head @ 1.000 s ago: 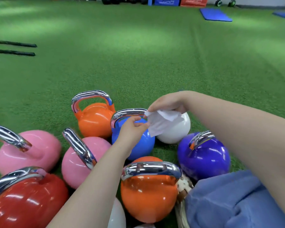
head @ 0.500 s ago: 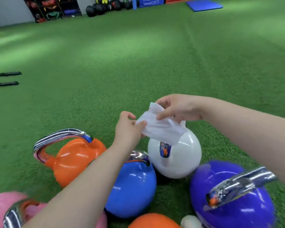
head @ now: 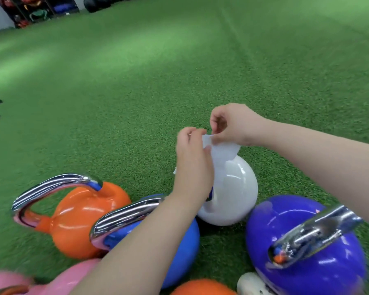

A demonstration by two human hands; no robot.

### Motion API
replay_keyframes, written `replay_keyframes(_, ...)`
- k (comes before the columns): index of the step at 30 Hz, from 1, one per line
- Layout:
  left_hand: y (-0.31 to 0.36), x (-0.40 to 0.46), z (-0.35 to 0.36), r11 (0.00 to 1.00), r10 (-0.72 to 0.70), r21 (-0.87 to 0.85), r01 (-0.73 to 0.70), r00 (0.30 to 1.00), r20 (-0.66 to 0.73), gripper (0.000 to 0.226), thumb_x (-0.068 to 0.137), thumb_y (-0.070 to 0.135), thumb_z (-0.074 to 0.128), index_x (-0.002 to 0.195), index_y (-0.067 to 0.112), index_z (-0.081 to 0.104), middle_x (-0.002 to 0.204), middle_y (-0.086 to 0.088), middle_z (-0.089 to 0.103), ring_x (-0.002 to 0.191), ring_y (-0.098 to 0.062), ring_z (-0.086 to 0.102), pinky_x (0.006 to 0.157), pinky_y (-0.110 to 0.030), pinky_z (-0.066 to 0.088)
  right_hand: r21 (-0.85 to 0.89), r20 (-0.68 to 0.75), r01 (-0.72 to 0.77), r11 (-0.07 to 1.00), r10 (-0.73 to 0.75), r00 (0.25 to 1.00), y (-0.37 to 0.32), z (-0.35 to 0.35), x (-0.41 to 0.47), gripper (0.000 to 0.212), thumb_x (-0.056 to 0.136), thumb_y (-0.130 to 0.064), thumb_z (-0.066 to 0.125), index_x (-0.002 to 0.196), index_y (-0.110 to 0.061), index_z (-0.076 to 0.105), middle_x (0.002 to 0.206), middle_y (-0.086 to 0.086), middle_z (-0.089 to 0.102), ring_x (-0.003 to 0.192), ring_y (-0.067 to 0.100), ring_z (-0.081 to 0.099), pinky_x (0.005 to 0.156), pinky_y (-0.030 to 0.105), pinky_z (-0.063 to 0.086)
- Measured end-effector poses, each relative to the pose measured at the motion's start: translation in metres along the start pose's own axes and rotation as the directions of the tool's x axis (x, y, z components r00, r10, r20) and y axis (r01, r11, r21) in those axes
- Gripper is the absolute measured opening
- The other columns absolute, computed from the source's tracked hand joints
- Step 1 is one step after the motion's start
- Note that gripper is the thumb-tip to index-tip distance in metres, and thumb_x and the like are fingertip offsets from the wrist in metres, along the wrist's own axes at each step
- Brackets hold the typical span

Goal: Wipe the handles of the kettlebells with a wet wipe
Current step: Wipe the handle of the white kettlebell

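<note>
Both hands hold the wet wipe (head: 221, 151) above the white kettlebell (head: 232, 192): left hand (head: 192, 158) fingers curled on its left edge, right hand (head: 232, 124) pinching its top (the handle beneath is hidden), on green turf (head: 136, 92).

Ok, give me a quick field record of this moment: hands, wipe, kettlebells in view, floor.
left hand: pinches the wipe's upper edge
right hand: pinches the wipe's top corner
wipe: white, held between both hands above the white kettlebell
wipe on a handle: not yet
other kettlebells: orange kettlebell, blue kettlebell, purple kettlebell
floor: green turf
</note>
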State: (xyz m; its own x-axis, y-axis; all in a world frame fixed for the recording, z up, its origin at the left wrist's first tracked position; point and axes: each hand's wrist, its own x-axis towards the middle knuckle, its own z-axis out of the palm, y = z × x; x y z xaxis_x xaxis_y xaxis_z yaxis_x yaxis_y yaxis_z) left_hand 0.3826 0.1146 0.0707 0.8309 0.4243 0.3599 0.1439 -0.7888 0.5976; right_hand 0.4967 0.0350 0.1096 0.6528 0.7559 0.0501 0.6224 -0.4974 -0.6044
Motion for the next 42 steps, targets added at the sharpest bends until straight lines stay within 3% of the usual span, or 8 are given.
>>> replay_keyframes(4, -0.004, 0.014, 0.026, 0.961, -0.231, -0.073, 0.267, 0.919, 0.319, 0.041, 0.093, 0.034, 0.051, 0.127, 0.011, 0.043, 0.119, -0.009, 0.054, 0.111, -0.025, 0.050, 0.077, -0.027, 0.032, -0.121, -0.107, -0.034, 0.992, 0.021, 0.994, 0.004, 0.009, -0.010, 0.034, 0.072, -0.002, 0.064, 0.061, -0.024, 0.041, 0.067, -0.010, 0.042, 0.067, 0.017, 0.044, 0.059, 0.028, 0.034)
replay_keyframes(7, -0.008, 0.013, 0.031, 0.971, -0.218, -0.030, 0.236, 0.933, 0.286, 0.040, 0.093, 0.035, 0.049, 0.124, 0.011, 0.042, 0.115, -0.012, 0.058, 0.107, -0.029, 0.053, 0.077, -0.033, 0.038, -0.027, -0.152, -0.144, 0.989, 0.138, 0.979, 0.006, 0.022, -0.025, 0.027, 0.078, -0.002, 0.055, 0.067, -0.025, 0.046, 0.065, -0.010, 0.043, 0.068, 0.019, 0.047, 0.057, 0.029, 0.033)
replay_keyframes(11, -0.007, 0.000, 0.031, 0.982, -0.177, -0.026, 0.185, 0.968, 0.179, 0.033, 0.093, 0.030, 0.047, 0.119, 0.010, 0.043, 0.111, -0.013, 0.060, 0.101, -0.032, 0.055, 0.076, -0.036, 0.038, 0.520, -0.038, -0.355, 0.777, 0.436, 0.899, -0.002, 0.040, -0.049, 0.027, 0.080, -0.002, 0.047, 0.061, -0.017, 0.058, 0.062, -0.007, 0.061, 0.082, 0.032, 0.064, 0.082, 0.041, 0.053)
replay_keyframes(20, -0.015, -0.041, 0.038, 0.853, -0.355, -0.325, 0.407, 0.911, 0.210, 0.022, 0.096, 0.029, 0.040, 0.076, 0.021, 0.047, 0.060, 0.009, 0.048, 0.057, -0.004, 0.047, 0.062, -0.020, 0.045, 0.570, 0.023, -0.375, 0.731, 0.442, 0.897, -0.016, 0.100, -0.072, 0.023, 0.096, -0.021, 0.037, 0.078, -0.015, 0.049, 0.075, 0.000, 0.055, 0.074, 0.019, 0.051, 0.067, 0.030, 0.038)
replay_keyframes(27, -0.019, -0.074, 0.041, 0.905, -0.278, -0.273, 0.327, 0.939, 0.204, 0.039, 0.063, 0.060, 0.027, 0.098, 0.046, 0.035, 0.116, 0.006, 0.047, 0.110, -0.016, 0.050, 0.099, -0.035, 0.043, 0.493, -0.052, -0.341, 0.801, 0.418, 0.907, -0.015, 0.119, -0.083, 0.025, 0.098, -0.023, 0.038, 0.074, -0.017, 0.041, 0.072, -0.004, 0.051, 0.080, 0.020, 0.050, 0.068, 0.027, 0.029)
replay_keyframes(33, -0.009, -0.030, 0.035, 0.972, -0.210, -0.078, 0.223, 0.966, 0.153, 0.028, 0.093, 0.025, 0.040, 0.109, 0.004, 0.046, 0.109, -0.013, 0.051, 0.102, -0.029, 0.053, 0.083, -0.033, 0.042, 0.543, -0.079, -0.392, 0.742, 0.510, 0.857, -0.014, 0.091, -0.054, 0.031, 0.098, -0.029, 0.040, 0.079, -0.012, 0.059, 0.071, 0.002, 0.057, 0.077, 0.021, 0.052, 0.065, 0.025, 0.032)
replay_keyframes(37, -0.007, 0.016, 0.032, 0.977, -0.199, 0.118, 0.177, 0.957, 0.210, 0.023, 0.096, 0.024, 0.038, 0.108, 0.004, 0.042, 0.108, -0.014, 0.048, 0.094, -0.034, 0.053, 0.066, -0.033, 0.031, 0.879, 0.189, -0.409, 0.246, 0.607, 0.772, -0.011, 0.061, -0.023, 0.043, 0.095, -0.022, 0.050, 0.135, -0.007, 0.044, 0.078, -0.001, 0.062, 0.062, 0.009, 0.058, 0.046, 0.017, 0.044)
replay_keyframes(42, -0.009, 0.040, 0.023, 0.982, -0.189, 0.055, 0.181, 0.936, 0.297, 0.025, 0.097, 0.034, 0.040, 0.096, 0.011, 0.032, 0.103, -0.015, 0.055, 0.082, -0.030, 0.052, 0.064, -0.031, 0.031, 0.837, 0.339, -0.519, 0.175, 0.577, 0.743, -0.012, 0.041, 0.000, 0.016, 0.096, -0.028, 0.049, 0.091, -0.013, 0.054, 0.072, 0.002, 0.055, 0.061, 0.015, 0.052, 0.055, 0.026, 0.042)
